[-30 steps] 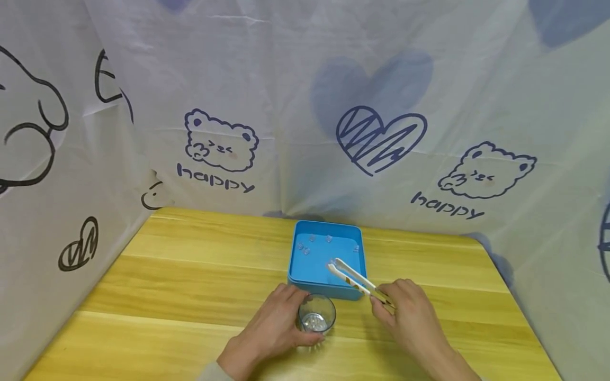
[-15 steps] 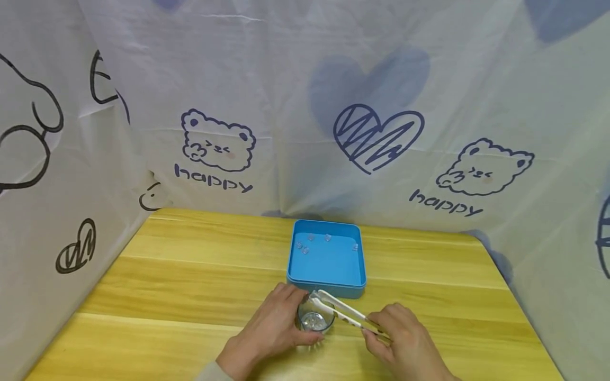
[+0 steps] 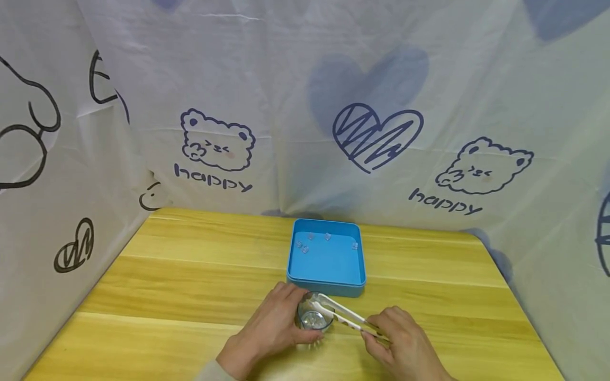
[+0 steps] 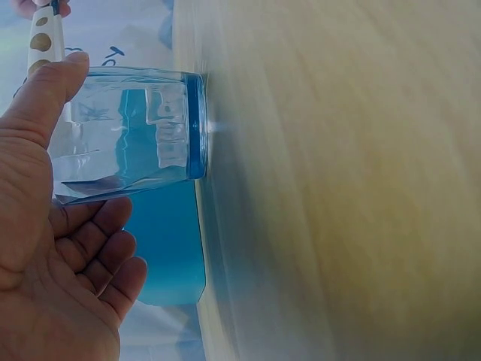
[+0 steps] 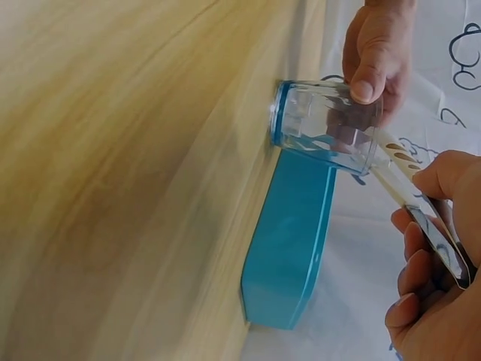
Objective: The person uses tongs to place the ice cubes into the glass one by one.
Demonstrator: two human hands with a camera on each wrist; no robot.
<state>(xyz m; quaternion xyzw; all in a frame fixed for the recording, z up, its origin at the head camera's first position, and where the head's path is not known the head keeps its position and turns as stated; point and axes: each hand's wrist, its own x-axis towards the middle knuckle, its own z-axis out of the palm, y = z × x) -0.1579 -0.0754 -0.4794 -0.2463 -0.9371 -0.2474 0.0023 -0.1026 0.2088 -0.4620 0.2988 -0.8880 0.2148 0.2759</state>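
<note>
My left hand [image 3: 274, 325] grips a clear drinking glass [image 3: 314, 312] near its rim, thumb on one side and fingers on the other. The glass stands upright on the table, and small clear cubes [image 4: 171, 135] lie at its bottom. In my right hand [image 3: 405, 338] is a pair of white tongs [image 3: 350, 318] with gold spots, pinched between thumb and fingers. The tong tips reach into the mouth of the glass, seen through its wall in the right wrist view. Just behind the glass is a blue square box [image 3: 329, 288] holding several clear cubes [image 3: 328, 236].
The yellow wood-grain table [image 3: 190, 264] runs back to a white cloth [image 3: 295, 185] printed with bears and hearts. This cloth also hangs along the left and right sides.
The tongs have moved from over the blue box, toward me and left, to the mouth of the glass. A clear cube left the box at their tips. The left hand stays on the glass.
</note>
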